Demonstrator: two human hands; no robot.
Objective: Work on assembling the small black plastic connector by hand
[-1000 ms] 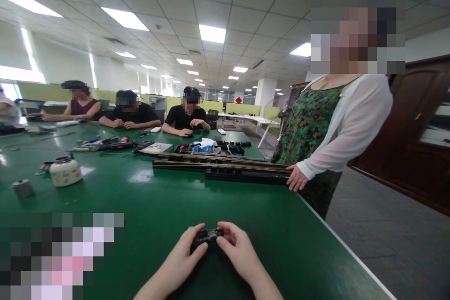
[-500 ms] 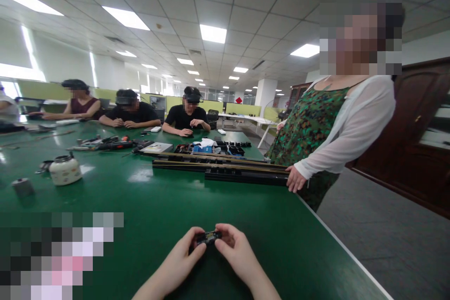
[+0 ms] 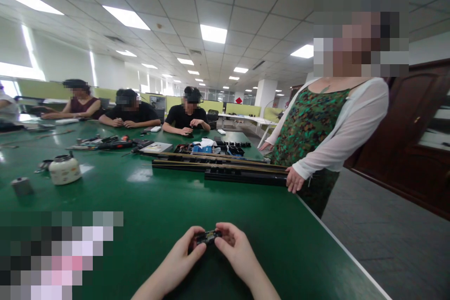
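A small black part [image 3: 208, 237] with a yellowish patch on top is held between my two hands, just above the green table [image 3: 147, 215]. My left hand [image 3: 189, 249] grips its left end between thumb and fingers. On the other end, my right hand [image 3: 235, 247] pinches it with the thumb in front and the fingers curled behind. Finer details of the part are too small to tell.
Long black rails [image 3: 242, 177] lie across the table beyond my hands, a standing person's hand [image 3: 294, 180] on their right end. A cream jar [image 3: 65, 169] and a grey cylinder [image 3: 21, 186] stand left. Tools [image 3: 105, 143] lie farther back, near seated people.
The standing person has shifted slightly, and their other arm now reaches toward the table's far edge. My hands and the black part look almost unchanged.
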